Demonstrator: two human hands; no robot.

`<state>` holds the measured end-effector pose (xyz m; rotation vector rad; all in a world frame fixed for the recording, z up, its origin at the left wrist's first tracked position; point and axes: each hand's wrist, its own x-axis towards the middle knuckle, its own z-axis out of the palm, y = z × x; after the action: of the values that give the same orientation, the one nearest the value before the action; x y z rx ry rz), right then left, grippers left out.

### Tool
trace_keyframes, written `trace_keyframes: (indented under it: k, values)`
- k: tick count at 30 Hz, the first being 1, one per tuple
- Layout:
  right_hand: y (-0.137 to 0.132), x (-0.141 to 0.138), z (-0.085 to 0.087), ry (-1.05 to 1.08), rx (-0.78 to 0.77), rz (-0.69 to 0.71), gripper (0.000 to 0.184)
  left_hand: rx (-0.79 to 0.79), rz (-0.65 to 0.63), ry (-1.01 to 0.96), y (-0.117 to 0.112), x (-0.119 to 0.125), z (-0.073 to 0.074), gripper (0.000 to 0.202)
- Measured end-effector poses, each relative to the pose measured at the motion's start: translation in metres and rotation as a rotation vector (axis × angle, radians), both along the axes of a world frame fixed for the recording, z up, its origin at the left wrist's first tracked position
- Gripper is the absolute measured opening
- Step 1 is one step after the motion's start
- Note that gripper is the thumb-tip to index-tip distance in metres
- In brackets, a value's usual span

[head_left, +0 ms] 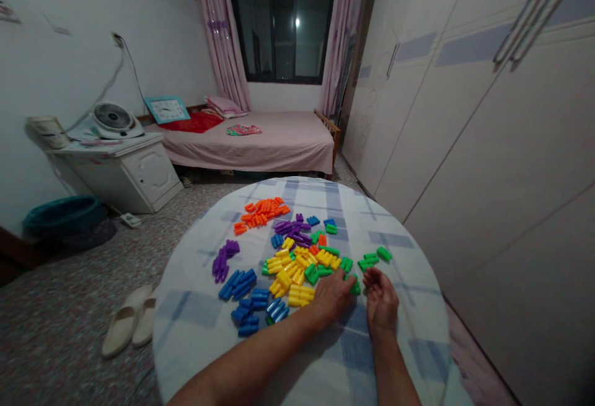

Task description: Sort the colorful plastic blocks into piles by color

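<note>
A round table with a checked cloth (409, 269) carries many small plastic building pieces. Orange pieces (261, 212) lie at the far side, purple ones (223, 260) at the left, blue ones (244, 299) near me, yellow ones (292, 273) in the middle, green ones (372, 259) at the right. My left hand (332, 297) rests on the cloth with its fingers pinched on a green piece (355, 286). My right hand (381, 300) lies just right of it, fingers curled toward the same green piece.
A white wardrobe (488, 145) stands close on the right. A bed (269, 139) lies under the window at the back. At the left are a white cabinet with a fan (114, 122), a teal basin (62, 215) and slippers (130, 322) on the floor.
</note>
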<state>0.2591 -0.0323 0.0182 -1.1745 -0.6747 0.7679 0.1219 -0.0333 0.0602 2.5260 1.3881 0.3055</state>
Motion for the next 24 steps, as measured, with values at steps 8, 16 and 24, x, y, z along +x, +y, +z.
trace_keyframes:
  k: [8, 16, 24]
  values:
    - [-0.001, -0.013, -0.003, -0.341, -0.202, 0.099, 0.043, 0.104, 0.106, 0.067, 0.056, -0.068, 0.032, 0.035]
    - [-0.003, -0.018, 0.002, -0.487, -0.194, 0.129, 0.037, 0.023, 0.044, 0.197, 0.089, -0.071, 0.032, 0.022]
    - [-0.004, -0.02, 0.005, -0.569, -0.178, 0.116, 0.037, -0.006, 0.038, 0.192, 0.103, -0.066, 0.027, 0.023]
